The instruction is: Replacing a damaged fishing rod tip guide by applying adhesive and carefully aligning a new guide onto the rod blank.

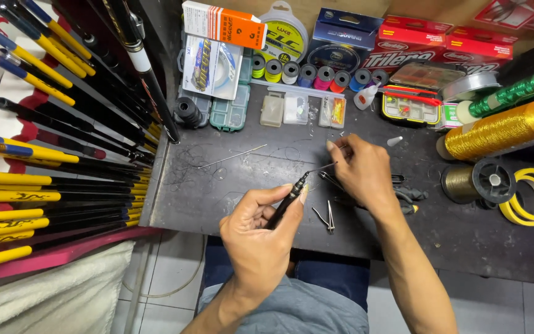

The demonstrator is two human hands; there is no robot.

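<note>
Slim black rod-tip section (pixel 288 201), glossy w/ thin wire end, sits frame center over dark surface (pixel 217 198). Left hand (pixel 261 232) clenched round it; right hand (pixel 363 173) pinches the wire tip. 2 small metal tweezers (pixel 327 218) just beside.

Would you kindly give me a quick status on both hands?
Left hand grips black rod tip. Right hand pinches its thin wire end. Small metal tweezers lie on dark table beneath.

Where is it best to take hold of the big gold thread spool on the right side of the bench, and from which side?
Probably around the middle of the gold thread spool, coming from above. It lies on its side on the bench, slanted, its round body exposed on top, while a green spool lies close behind and a brass-coloured reel in front.
</note>
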